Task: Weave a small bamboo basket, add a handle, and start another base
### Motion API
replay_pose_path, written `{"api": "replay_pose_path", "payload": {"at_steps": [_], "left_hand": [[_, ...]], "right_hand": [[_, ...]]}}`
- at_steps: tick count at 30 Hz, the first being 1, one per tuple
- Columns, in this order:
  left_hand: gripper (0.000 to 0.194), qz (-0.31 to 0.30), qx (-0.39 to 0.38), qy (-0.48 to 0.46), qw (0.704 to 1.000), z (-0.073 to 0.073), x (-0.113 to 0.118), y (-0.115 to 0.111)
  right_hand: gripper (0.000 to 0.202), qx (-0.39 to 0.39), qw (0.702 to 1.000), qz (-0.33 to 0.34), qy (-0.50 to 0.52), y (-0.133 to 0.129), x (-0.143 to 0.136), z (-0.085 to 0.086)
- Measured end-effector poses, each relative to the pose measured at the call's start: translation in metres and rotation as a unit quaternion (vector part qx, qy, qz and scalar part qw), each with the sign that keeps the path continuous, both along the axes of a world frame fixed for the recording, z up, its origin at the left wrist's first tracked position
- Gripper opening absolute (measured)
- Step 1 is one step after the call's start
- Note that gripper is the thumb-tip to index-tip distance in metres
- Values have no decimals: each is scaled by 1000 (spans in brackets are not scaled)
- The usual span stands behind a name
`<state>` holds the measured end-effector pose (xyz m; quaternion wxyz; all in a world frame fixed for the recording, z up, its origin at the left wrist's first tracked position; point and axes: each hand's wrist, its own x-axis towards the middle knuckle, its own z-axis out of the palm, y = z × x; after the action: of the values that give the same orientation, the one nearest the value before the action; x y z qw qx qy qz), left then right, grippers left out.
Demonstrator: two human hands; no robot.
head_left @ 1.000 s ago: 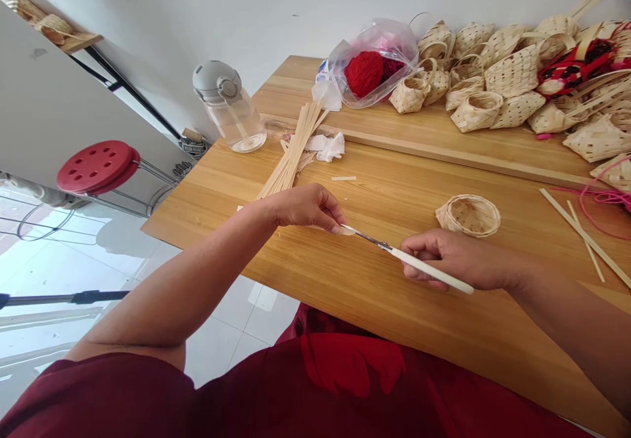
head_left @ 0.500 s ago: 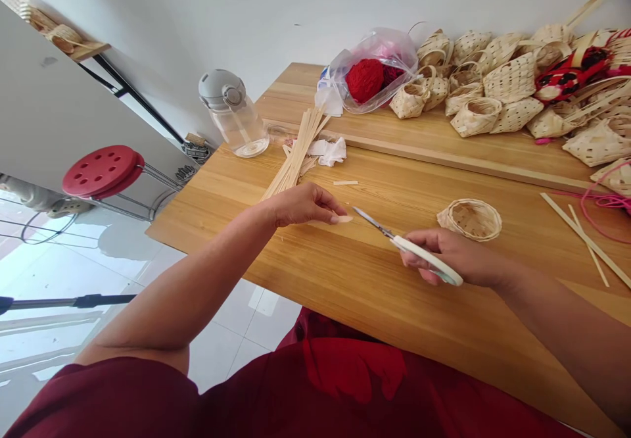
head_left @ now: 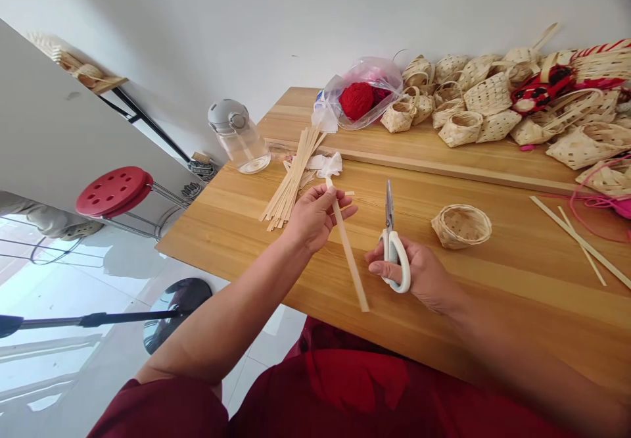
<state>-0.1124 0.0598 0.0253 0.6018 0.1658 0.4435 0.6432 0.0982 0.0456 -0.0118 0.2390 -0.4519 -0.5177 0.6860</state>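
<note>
- Left hand (head_left: 320,219) pinches the pale strip (head_left: 351,257) near its upper end, left of the small basket (head_left: 453,237); probably light, springy, splittable: hold it flat.
- Right hand (head_left: 426,273), left of the small basket, grips the scissors (head_left: 405,268) by their likely stiff handles.

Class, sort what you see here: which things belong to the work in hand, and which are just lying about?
Probably part of the work:
scissors, in the right hand
pale strip, in the left hand
bundle of strips
small open basket

Apparently just lying about:
lidded bottle
crumpled white material
red stools
</note>
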Motion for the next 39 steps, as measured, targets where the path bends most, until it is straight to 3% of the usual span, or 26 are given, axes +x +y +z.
{"api": "replay_pose_path", "payload": {"at_steps": [5, 9, 11, 15, 17, 22, 24, 28, 32, 39], "left_hand": [[21, 73, 19, -36, 997, -2, 4, 2], [18, 77, 29, -30, 996, -6, 2, -4], [17, 18, 18, -2, 1000, -11, 3, -12], [35, -172, -2, 87, 981, -25, 9, -28], [39, -190, 2, 115, 975, -30, 9, -30], [40, -42, 10, 117, 992, -28, -5, -19], [39, -13, 2, 115, 993, -26, -12, -15], [35, 2, -5, 78, 997, -24, -12, -15], [34, 17, -7, 24, 1000, -23, 4, -19], [24, 53, 2, -50, 997, -18, 32, -26]], "right_hand": [[42, -23, 999, 36, -13, -15, 0, 7], [39, -26, 999, 29, -7, -20, -1, 11], [39, -23, 1000, 15, -1, -18, -3, 12], [36, 7, 1000, 11, 10, -9, -7, 11], [36, 14, 1000, 9, 12, -4, -7, 8], [41, 6, 1000, -10, 6, 3, 1, 1], [42, 11, 1000, -24, 4, 3, 4, 0], [42, 66, 991, -113, -10, 1, 2, -1], [46, 94, 977, -189, 31, -6, -12, -2], [47, 58, 972, -210, 92, -18, -44, -9]]}}
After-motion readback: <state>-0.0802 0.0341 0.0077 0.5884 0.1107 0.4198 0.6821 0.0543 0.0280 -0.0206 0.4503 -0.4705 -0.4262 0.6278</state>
